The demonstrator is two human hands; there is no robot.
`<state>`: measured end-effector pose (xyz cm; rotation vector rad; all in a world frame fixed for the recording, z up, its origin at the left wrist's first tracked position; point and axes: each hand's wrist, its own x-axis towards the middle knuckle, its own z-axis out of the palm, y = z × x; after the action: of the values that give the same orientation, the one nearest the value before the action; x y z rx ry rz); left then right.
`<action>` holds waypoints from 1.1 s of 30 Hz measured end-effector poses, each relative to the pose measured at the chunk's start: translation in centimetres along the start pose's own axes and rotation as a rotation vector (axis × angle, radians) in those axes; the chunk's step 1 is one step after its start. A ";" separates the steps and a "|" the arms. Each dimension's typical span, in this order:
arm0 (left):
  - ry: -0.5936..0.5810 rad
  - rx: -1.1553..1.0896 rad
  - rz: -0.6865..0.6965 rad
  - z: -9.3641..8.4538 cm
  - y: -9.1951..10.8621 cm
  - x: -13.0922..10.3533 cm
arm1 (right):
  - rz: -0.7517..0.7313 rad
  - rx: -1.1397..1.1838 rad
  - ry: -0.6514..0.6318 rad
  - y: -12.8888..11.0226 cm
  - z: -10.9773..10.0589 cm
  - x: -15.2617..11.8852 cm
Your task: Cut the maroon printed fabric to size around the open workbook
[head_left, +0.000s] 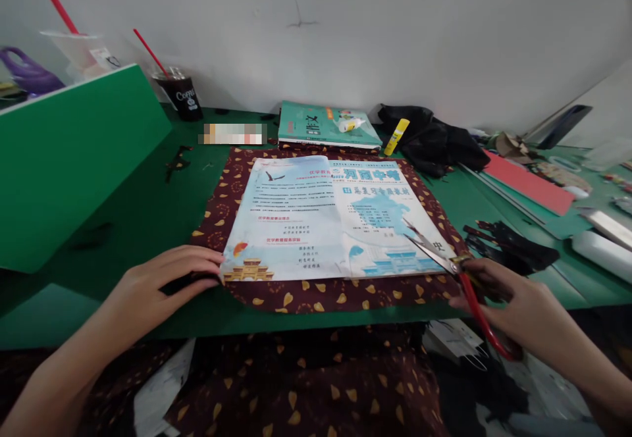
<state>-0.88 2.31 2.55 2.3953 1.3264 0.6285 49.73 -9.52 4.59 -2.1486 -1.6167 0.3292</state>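
Note:
An opened book, cover side up, lies on dark red leaf-patterned cloth on the green table. At its lower left corner, my left hand pinches the edge of the cloth between thumb and fingers. My right hand is closed on red-handled scissors at the right edge of the cloth. The scissors' blades are slightly parted and point up and left over the book's lower right part.
A green board stands at the left, near a dark drink cup with a red straw. Behind the book are a green book and a yellow glue stick. Black cloth and a red folder lie to the right.

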 end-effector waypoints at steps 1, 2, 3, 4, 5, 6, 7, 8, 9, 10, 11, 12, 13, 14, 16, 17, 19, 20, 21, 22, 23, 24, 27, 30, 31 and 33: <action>-0.004 -0.003 -0.027 0.0 0.1 0.1 | -0.052 -0.023 0.007 -0.2 0.2 -0.3; -0.008 -0.002 -0.062 -0.1 0.0 0.3 | -0.118 -0.046 0.007 -0.4 0.4 -0.6; -0.014 0.003 -0.103 -0.1 -0.1 0.4 | -0.192 -0.069 -0.002 -0.6 0.5 -0.8; -0.021 0.008 -0.141 -0.2 -0.2 0.5 | -0.270 -0.089 -0.018 -0.9 0.7 -0.9; -0.035 0.009 -0.174 -0.3 -0.4 0.5 | -0.343 -0.107 -0.044 -1.2 0.8 -0.9; -0.051 0.007 -0.200 -0.4 -0.6 0.6 | -0.401 -0.129 -0.075 -1.5 0.9 -0.8; -0.066 -0.001 -0.220 -0.5 -0.7 0.6 | -0.443 -0.152 -0.108 -2.0 1.0 -0.6; -0.077 -0.017 -0.234 -0.5 -0.8 0.6 | -0.473 -0.171 -0.143 -2.5 1.0 -0.3; -0.086 -0.037 -0.245 -0.6 -0.9 0.6 | -0.494 -0.186 -0.178 -3.1 1.1 0.1; -0.092 -0.060 -0.252 -0.6 -0.9 0.5 | -0.512 -0.197 -0.214 -3.8 1.1 0.6; -0.095 -0.083 -0.255 -0.6 -0.9 0.5 | -0.533 -0.205 -0.248 -4.6 1.1 1.1; -0.095 -0.101 -0.254 -0.6 -0.9 0.4 | -0.554 -0.210 -0.276 -5.4 1.2 1.7; -0.099 -0.113 -0.251 -0.7 -0.8 0.4 | -0.576 -0.215 -0.305 -6.3 1.2 2.2; -0.104 -0.121 -0.250 -0.7 -0.7 0.3 | -0.598 -0.225 -0.335 -7.1 1.3 2.8; -0.120 -0.128 -0.248 -0.7 -0.6 0.3 | -0.643 -0.259 -0.389 -8.9 1.4 3.8; -0.128 -0.129 -0.247 -0.8 -0.5 0.3 | -0.667 -0.285 -0.411 -9.6 1.4 4.2; -0.134 -0.130 -0.243 -0.8 -0.6 0.3 | -0.708 -0.343 -0.454 -10.8 1.5 5.0; -0.136 -0.130 -0.239 -0.8 -0.6 0.2 | -0.722 -0.368 -0.477 -11.2 1.5 5.4; -0.135 -0.130 -0.235 -0.8 -0.6 0.2 | -0.730 -0.389 -0.498 -11.5 1.6 5.6; -0.132 -0.132 -0.234 -0.8 -0.7 0.1 | -0.732 -0.405 -0.517 -11.6 1.6 5.8; -0.127 -0.137 -0.233 -0.7 -0.7 0.1 | -0.729 -0.411 -0.530 -11.6 1.6 5.9; -0.122 -0.142 -0.232 -0.7 -0.7 0.1 | -0.723 -0.412 -0.537 -11.4 1.6 6.0; -0.119 -0.153 -0.232 -0.7 -0.6 0.0 | -0.694 -0.407 -0.551 -10.7 1.7 6.0; -0.127 -0.158 -0.235 -0.6 -0.6 0.0 | -0.655 -0.382 -0.578 -10.1 1.6 6.0; -0.125 -0.159 -0.231 -0.6 -0.7 0.0 | -0.645 -0.360 -0.593 -10.0 1.5 6.1; -0.118 -0.156 -0.211 -0.5 -0.9 0.0 | -0.628 -0.310 -0.640 -10.1 1.2 6.3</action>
<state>-1.81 2.77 2.52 2.1013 1.4011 0.5038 42.42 -0.99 8.67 -1.6709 -2.7494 0.6328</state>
